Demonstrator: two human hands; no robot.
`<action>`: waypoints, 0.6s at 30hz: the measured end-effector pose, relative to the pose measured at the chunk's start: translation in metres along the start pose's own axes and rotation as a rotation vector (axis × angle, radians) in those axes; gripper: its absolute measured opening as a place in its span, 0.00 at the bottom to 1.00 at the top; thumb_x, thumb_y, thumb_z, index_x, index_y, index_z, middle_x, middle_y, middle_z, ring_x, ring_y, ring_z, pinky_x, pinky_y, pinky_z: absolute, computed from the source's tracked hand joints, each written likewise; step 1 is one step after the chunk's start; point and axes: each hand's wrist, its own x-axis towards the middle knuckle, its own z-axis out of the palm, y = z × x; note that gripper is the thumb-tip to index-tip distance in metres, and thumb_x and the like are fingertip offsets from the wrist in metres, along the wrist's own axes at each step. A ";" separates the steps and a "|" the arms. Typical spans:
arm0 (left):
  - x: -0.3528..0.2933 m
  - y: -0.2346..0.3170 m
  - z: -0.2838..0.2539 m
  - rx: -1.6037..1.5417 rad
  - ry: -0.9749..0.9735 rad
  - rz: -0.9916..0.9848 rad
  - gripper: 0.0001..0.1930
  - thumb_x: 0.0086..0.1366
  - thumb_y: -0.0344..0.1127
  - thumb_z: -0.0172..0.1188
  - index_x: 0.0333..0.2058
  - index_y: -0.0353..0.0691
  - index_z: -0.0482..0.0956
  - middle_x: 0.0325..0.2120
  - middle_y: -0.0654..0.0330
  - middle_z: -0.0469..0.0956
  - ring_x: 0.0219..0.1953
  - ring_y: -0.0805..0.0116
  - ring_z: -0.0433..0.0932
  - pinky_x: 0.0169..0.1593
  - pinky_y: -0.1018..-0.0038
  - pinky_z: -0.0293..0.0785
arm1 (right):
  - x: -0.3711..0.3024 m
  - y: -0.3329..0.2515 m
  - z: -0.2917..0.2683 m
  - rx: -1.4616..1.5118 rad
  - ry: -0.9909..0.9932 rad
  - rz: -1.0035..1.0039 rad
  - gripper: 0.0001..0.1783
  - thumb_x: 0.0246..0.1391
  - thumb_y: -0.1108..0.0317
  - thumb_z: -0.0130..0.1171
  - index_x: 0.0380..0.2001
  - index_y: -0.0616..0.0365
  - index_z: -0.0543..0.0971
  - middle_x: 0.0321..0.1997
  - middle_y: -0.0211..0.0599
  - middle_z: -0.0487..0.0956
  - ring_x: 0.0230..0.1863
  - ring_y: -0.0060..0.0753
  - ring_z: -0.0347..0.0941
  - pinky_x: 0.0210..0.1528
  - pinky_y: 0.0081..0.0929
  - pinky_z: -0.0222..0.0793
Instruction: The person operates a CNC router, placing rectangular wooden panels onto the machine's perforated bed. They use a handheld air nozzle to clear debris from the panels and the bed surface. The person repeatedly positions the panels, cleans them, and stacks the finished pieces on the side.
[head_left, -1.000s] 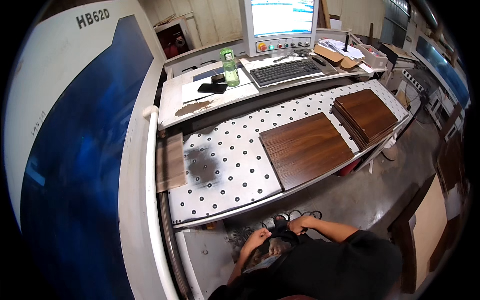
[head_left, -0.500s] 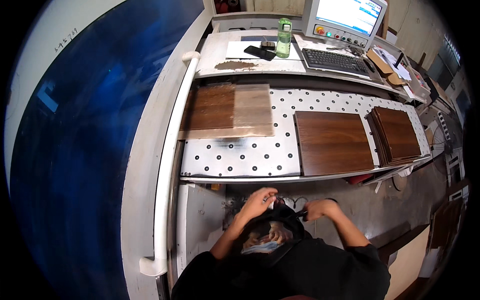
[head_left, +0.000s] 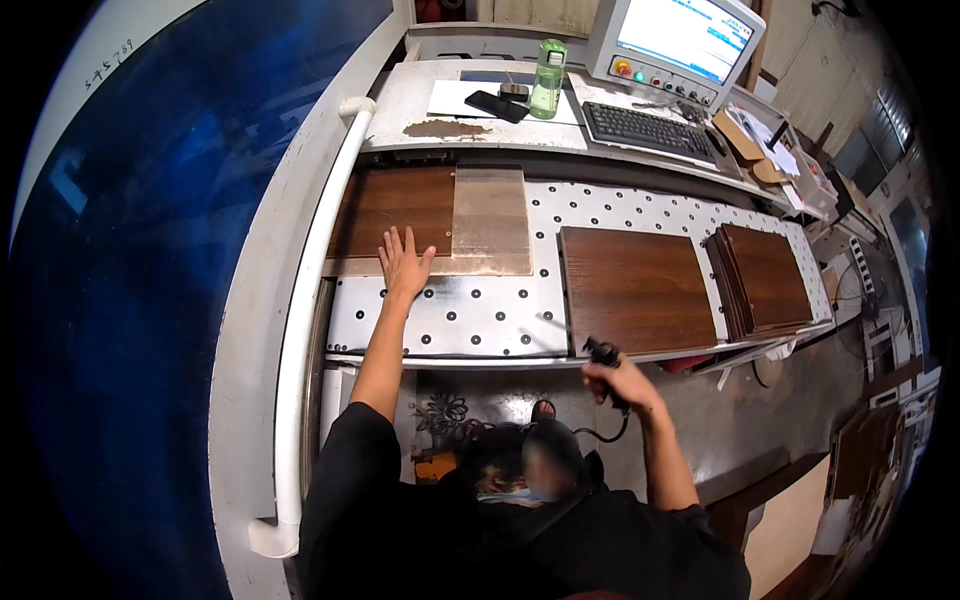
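Note:
My left hand (head_left: 403,262) lies flat with its fingers spread on the near edge of a dark brown wood panel (head_left: 390,205), which rests at the left end of a white table with black dots (head_left: 480,312). A paler, dusty-looking sheet (head_left: 490,220) covers the panel's right part. My right hand (head_left: 622,384) is closed around a black blow gun (head_left: 603,352) with a thin nozzle and a black hose. It hovers at the table's front edge, just below a second brown panel (head_left: 635,290).
A stack of brown panels (head_left: 765,275) lies at the table's right end. Behind are a shelf with a keyboard (head_left: 640,128), monitor (head_left: 685,35), green bottle (head_left: 547,80) and phone (head_left: 497,105). A white rail (head_left: 300,330) and blue machine housing (head_left: 130,250) border the left.
Both hands were low by my body, together on something dark. My left hand has reached out onto the left panel and my right hand has risen to the table edge with the blow gun.

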 end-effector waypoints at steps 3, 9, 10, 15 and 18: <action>-0.011 -0.009 0.013 0.046 -0.112 0.026 0.38 0.71 0.56 0.51 0.70 0.36 0.60 0.72 0.41 0.53 0.74 0.42 0.48 0.75 0.53 0.43 | -0.006 0.004 0.015 -0.030 -0.112 0.052 0.11 0.60 0.66 0.64 0.28 0.60 0.74 0.22 0.32 0.75 0.18 0.24 0.71 0.22 0.27 0.68; -0.050 0.012 0.007 -0.032 -0.049 0.050 0.36 0.70 0.56 0.53 0.67 0.35 0.64 0.71 0.42 0.56 0.73 0.43 0.53 0.72 0.50 0.49 | 0.006 0.011 -0.001 -0.451 0.247 -0.001 0.23 0.58 0.51 0.63 0.33 0.66 0.82 0.26 0.49 0.83 0.32 0.45 0.81 0.37 0.39 0.71; -0.056 0.016 0.004 -0.004 -0.048 0.048 0.36 0.70 0.56 0.53 0.67 0.35 0.65 0.71 0.42 0.56 0.73 0.43 0.53 0.72 0.50 0.51 | 0.004 -0.006 0.003 -0.524 0.287 -0.007 0.23 0.59 0.52 0.62 0.34 0.66 0.82 0.28 0.54 0.83 0.36 0.52 0.81 0.42 0.41 0.72; -0.115 0.060 -0.003 0.015 -0.039 0.088 0.34 0.69 0.53 0.56 0.66 0.37 0.66 0.70 0.43 0.59 0.71 0.43 0.56 0.69 0.47 0.54 | 0.001 -0.045 0.006 -0.839 0.079 -0.035 0.24 0.59 0.51 0.60 0.34 0.66 0.84 0.28 0.57 0.82 0.39 0.58 0.81 0.47 0.47 0.74; -0.163 0.092 -0.020 0.014 -0.084 0.131 0.34 0.69 0.52 0.57 0.67 0.37 0.66 0.70 0.43 0.58 0.71 0.42 0.57 0.68 0.43 0.54 | 0.017 -0.041 0.006 -0.817 0.029 -0.048 0.22 0.59 0.51 0.59 0.39 0.62 0.85 0.26 0.55 0.83 0.36 0.60 0.81 0.46 0.47 0.74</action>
